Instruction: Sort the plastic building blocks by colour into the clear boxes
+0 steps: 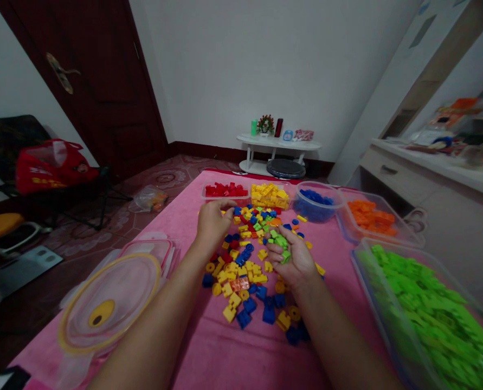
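Note:
My right hand (296, 259) is palm up with its fingers curled around several light green building bricks (279, 244). Over the far left side of a loose mixed pile is my left hand (213, 221), its thumb and forefinger bent but apart, close to a blue brick (237, 210). Nothing shows in that hand, though part of its fingers is hidden. The pile lies on a pink cloth (233, 352) and mixes yellow bricks (249, 271), blue bricks (269, 310), red and green ones, and small round pieces.
Behind the pile stand containers of red bricks (226, 189), yellow bricks (269, 195) and blue bricks (313, 205). Orange bricks (371, 218) and light green bricks (432, 309) fill boxes on the right. Container lids, one round with a yellow rim (64, 330), lie at the left.

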The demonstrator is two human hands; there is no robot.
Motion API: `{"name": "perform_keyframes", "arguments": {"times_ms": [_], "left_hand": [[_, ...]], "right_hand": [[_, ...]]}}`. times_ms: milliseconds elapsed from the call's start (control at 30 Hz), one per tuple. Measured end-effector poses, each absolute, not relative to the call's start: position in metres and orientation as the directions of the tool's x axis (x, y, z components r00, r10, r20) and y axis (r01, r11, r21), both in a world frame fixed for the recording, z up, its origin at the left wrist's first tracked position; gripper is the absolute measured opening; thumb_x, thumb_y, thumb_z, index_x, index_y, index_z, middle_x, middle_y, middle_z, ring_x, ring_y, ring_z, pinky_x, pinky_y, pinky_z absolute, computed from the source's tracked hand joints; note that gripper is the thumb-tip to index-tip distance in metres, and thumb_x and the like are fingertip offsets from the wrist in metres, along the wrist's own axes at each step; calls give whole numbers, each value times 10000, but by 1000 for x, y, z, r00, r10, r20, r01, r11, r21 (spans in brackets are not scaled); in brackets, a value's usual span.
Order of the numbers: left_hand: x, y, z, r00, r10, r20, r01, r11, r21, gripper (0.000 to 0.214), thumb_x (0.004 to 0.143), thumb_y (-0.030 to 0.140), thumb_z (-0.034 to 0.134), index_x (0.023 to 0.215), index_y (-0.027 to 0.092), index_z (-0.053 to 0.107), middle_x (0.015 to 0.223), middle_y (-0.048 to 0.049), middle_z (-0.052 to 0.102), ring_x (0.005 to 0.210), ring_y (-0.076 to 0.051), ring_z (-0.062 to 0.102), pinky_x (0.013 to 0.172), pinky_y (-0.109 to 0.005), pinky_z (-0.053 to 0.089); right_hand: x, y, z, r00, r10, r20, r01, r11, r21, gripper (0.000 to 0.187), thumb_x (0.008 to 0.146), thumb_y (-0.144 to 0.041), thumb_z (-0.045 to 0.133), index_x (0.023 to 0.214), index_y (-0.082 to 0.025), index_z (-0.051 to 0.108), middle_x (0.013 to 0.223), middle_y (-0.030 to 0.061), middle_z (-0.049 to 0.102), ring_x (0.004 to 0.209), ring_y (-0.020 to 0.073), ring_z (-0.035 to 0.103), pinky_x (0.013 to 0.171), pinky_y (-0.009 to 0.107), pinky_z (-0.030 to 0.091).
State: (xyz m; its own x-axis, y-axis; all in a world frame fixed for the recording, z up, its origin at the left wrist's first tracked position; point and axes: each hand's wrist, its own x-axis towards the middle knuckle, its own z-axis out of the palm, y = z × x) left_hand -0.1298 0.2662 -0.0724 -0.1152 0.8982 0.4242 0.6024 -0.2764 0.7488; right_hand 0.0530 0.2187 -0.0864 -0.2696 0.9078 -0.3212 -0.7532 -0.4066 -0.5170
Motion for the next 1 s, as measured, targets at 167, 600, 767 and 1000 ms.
{"name": "perform_keyframes", "arguments": {"times_ms": [167,600,767,1000], "left_hand": [[-164,282,-100,-140,957,253,881,4,473,334,758,170,523,1046,198,689,1113,-82,658,1003,-214,604,879,-286,450],[-155,284,-118,247,966,-72,798,-161,580,322,635,271,684,953,232,712,865,-36,725,759,-165,651,640,-217,459],[-147,280,-114,286,955,-73,871,-228,436,308,723,239,563,991,291,705,940,-27,717,852,-185,650,705,-235,458],[-136,268,-99,262,963,-62,911,-226,344,265,727,199,510,846,274,734,941,-59,696,852,-202,639,747,-263,463]], "right_hand": [[55,221,-91,-235,930,-282,-723,-361,-589,70,759,-216,594,737,-169,547,609,-18,582,347,11,338,294,95,229],[53,219,-87,-223,914,-340,-721,-389,-574,46,780,-198,553,769,-153,558,597,-24,572,342,8,340,288,93,219],[54,218,-87,-284,905,-317,-698,-421,-579,131,790,-262,557,845,-146,585,623,-6,578,358,10,352,311,94,229],[47,209,-74,-287,910,-298,-680,-413,-606,154,780,-265,580,866,-137,590,646,-5,570,391,12,377,310,86,209]]}}
